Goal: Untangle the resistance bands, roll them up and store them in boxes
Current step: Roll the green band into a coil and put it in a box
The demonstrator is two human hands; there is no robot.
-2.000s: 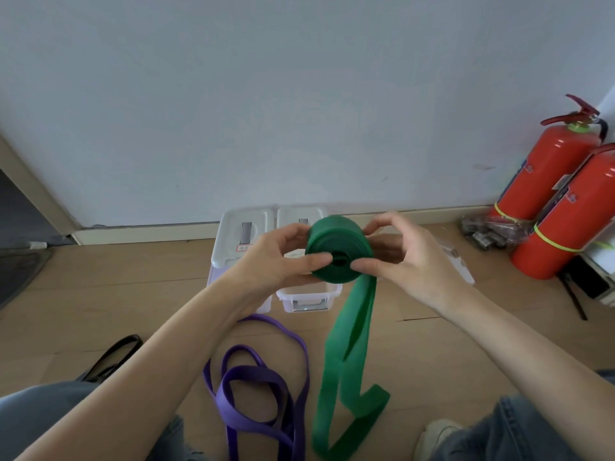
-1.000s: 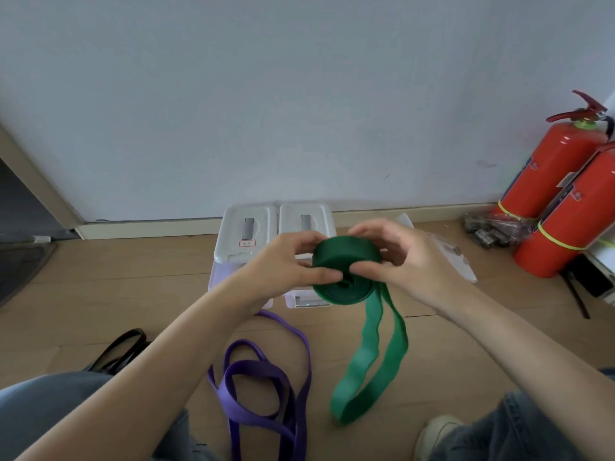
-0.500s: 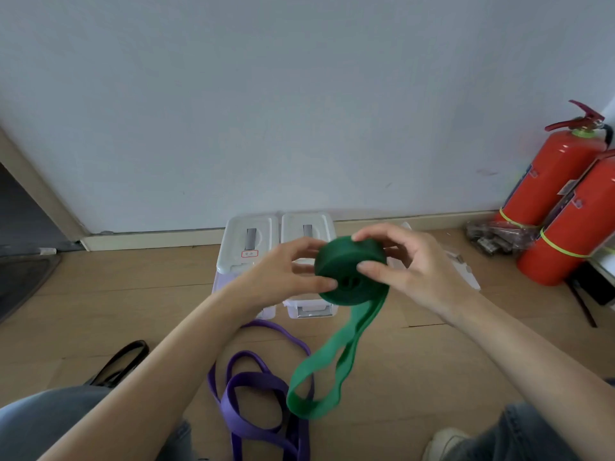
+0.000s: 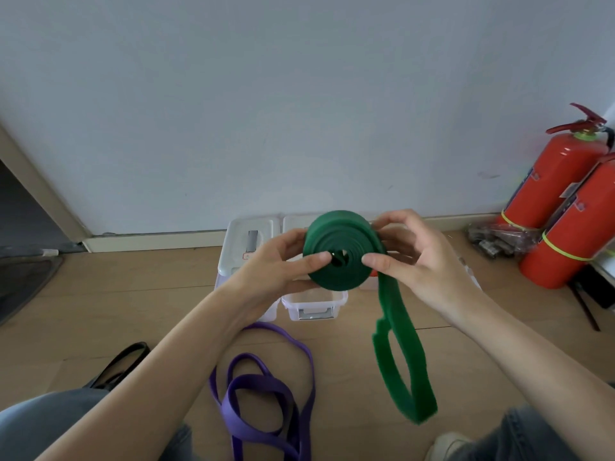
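A green resistance band [image 4: 342,251] is wound into a thick coil held in the air over the boxes. My left hand [image 4: 283,264] pinches the coil from the left, thumb near its centre. My right hand [image 4: 416,257] grips it from the right. The unrolled tail of the green band [image 4: 399,354] hangs in a loop below my right hand, clear of the floor. A purple band [image 4: 263,397] lies loose and looped on the wooden floor. Two clear plastic boxes stand by the wall: the left box [image 4: 246,241] has its lid on, the right box [image 4: 312,304] is mostly hidden behind the coil.
Two red fire extinguishers [image 4: 559,201] stand against the wall at the right, with a plastic bag of small parts [image 4: 499,237] beside them. A black band [image 4: 123,361] lies on the floor at the left. My knees in jeans frame the bottom corners.
The coil has grown thicker and turned face-on to me. The hanging green tail has shortened and swung from the left of centre to the right, under my right hand.
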